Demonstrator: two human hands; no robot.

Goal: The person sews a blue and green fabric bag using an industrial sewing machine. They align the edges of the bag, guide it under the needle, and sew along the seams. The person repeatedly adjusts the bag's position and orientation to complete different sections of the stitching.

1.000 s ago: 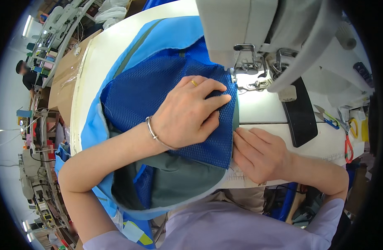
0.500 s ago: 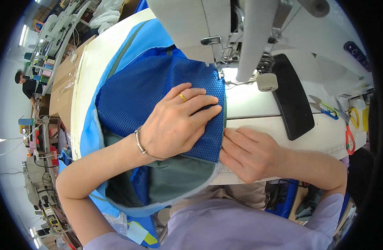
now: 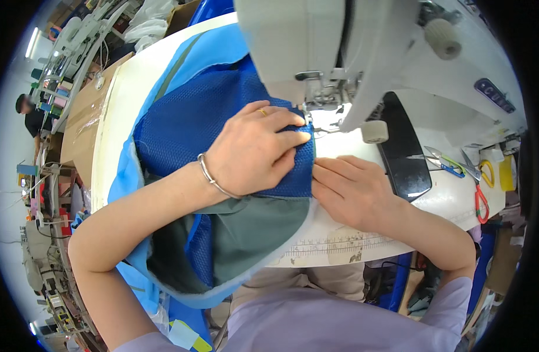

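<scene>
Blue mesh fabric (image 3: 187, 117) lies on the machine table, its right edge at the presser foot (image 3: 308, 117) of a white sewing machine (image 3: 293, 47). Grey-green fabric (image 3: 263, 229) joins the mesh's near edge, and a light blue panel (image 3: 124, 170) curves round the left side. My left hand (image 3: 254, 146) is open and rests flat on the mesh, fingertips close to the presser foot. Beside the right edge, my right hand (image 3: 357, 190) is closed on the mesh border, with its fingertips partly hidden at the cloth.
A glossy black plate (image 3: 404, 146) lies right of the needle area. Beyond it are thread snips (image 3: 448, 164) and red-and-yellow-handled scissors (image 3: 482, 202). A printed ruler strip (image 3: 328, 245) runs along the table's near edge. Cardboard (image 3: 84, 132) stands at left; a person (image 3: 33, 117) is farther off.
The mesh has moved forward under the presser foot, and both hands have moved forward with it. My left fingertips are nearer the foot. The whole view has shifted slightly.
</scene>
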